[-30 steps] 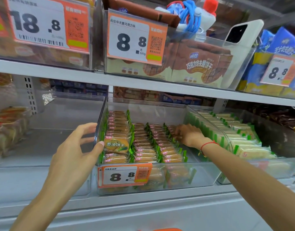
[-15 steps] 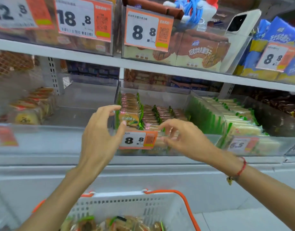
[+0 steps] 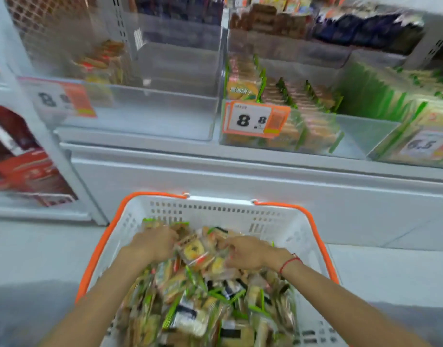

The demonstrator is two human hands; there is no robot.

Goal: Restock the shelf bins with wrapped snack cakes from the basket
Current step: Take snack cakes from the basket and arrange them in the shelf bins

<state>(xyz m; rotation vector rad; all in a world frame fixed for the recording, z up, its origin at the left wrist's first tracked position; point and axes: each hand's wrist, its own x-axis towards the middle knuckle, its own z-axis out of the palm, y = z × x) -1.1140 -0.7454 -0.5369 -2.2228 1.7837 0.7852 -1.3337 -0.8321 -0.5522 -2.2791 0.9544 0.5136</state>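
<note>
Head camera, steeply down, close over basket (image 3: pixel 285 221), shelf beyond.

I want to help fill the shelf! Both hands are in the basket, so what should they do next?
Probably close the left hand and right hand around a few wrapped cakes and lift them: both already touch the pile in the basket, though blur hides any grip.

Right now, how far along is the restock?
Done: the middle bin behind the 8.8 price tag holds rows of wrapped cakes, with an open gap at its right front. In hand: left hand and right hand are both down in the white basket, fingers among the packets; any grip is blurred. Left: the basket's pile of snack cakes is still large, and the clear bin to the left looks nearly bare.
</note>
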